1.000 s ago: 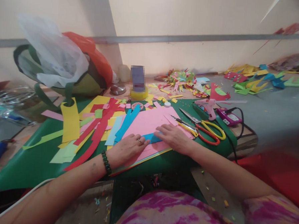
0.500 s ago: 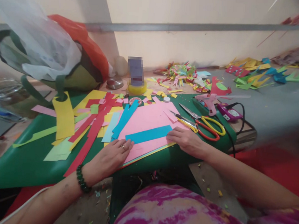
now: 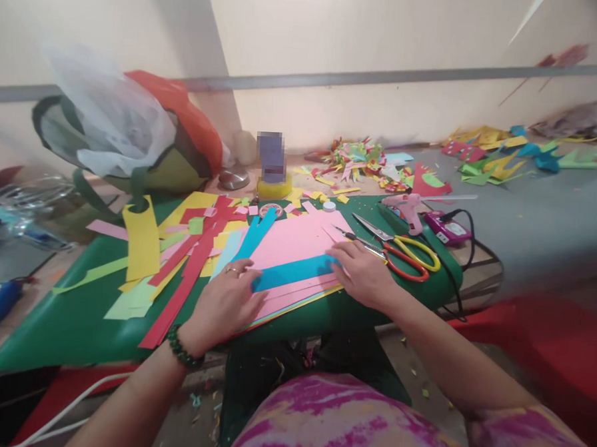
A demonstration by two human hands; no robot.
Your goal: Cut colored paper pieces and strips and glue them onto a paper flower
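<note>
A blue paper strip (image 3: 296, 272) lies across a stack of pink paper sheets (image 3: 300, 235), with other colours at the stack's lower edge. My left hand (image 3: 227, 298) rests at the strip's left end, fingers spread. At the other end, my right hand (image 3: 362, 272) has its fingertips over the strip, thumb and fingers apart. Beyond my left hand lie narrower blue strips (image 3: 259, 229). Just past my right hand are a utility knife (image 3: 366, 244) and scissors (image 3: 402, 250) with red and yellow handles.
A green mat (image 3: 77, 325) covers the near table, with red strips (image 3: 196, 271) and a yellow piece (image 3: 144, 249) at left. A pink glue gun (image 3: 410, 209) and purple corded box (image 3: 447, 228) are at right. A bag (image 3: 182, 151) stands behind; a red stool (image 3: 533, 336) is at right.
My right hand has shifted from the strip's end to over it, its fingers now spread. My left fingers have spread around the left end. The camera view has moved slightly.
</note>
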